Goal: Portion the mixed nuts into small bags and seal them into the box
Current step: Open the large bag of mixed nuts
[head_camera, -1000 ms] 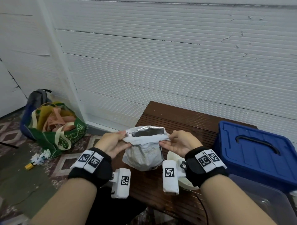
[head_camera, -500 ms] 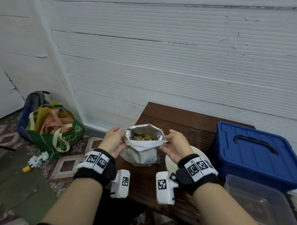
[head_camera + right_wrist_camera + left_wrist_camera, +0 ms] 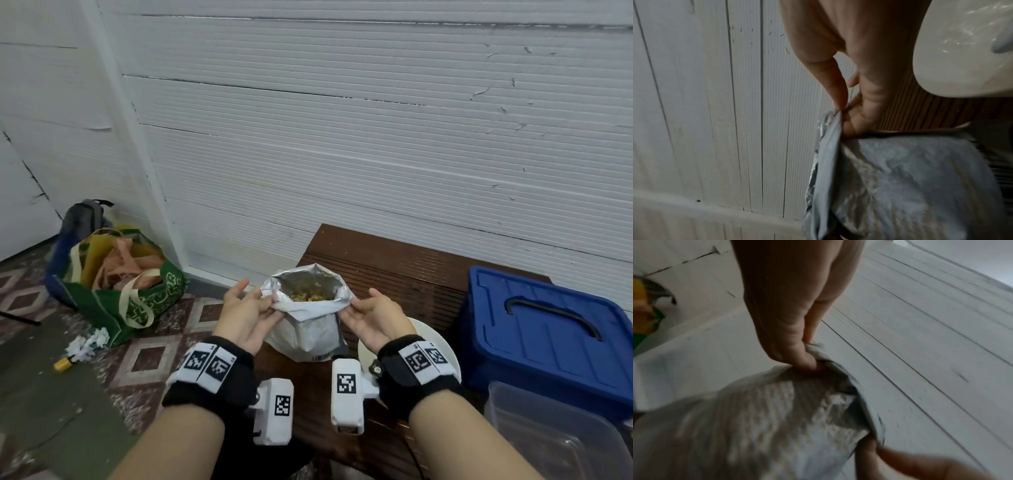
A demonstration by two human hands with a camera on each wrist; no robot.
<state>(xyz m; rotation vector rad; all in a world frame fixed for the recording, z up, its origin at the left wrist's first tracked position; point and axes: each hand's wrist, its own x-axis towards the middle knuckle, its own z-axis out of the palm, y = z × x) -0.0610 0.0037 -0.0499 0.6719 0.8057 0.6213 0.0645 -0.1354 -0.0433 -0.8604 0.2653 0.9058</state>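
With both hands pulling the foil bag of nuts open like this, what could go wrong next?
1. The white foil-lined bag of mixed nuts stands near the left edge of the dark brown slatted wooden table; a tip could spill nuts onto the floor.
2. The left hand and right hand pinch only the thin rim; a grip may slip or the rim tear.

Over on the left, a green tote bag (image 3: 120,291) sits on the patterned tile floor (image 3: 154,356), stuffed with yellow and pink fabric, a grey backpack (image 3: 84,216) tucked just behind it against the white ribbed wall (image 3: 342,137). Near the tote lie crumpled white scraps (image 3: 89,341) and a small yellow object (image 3: 63,363).
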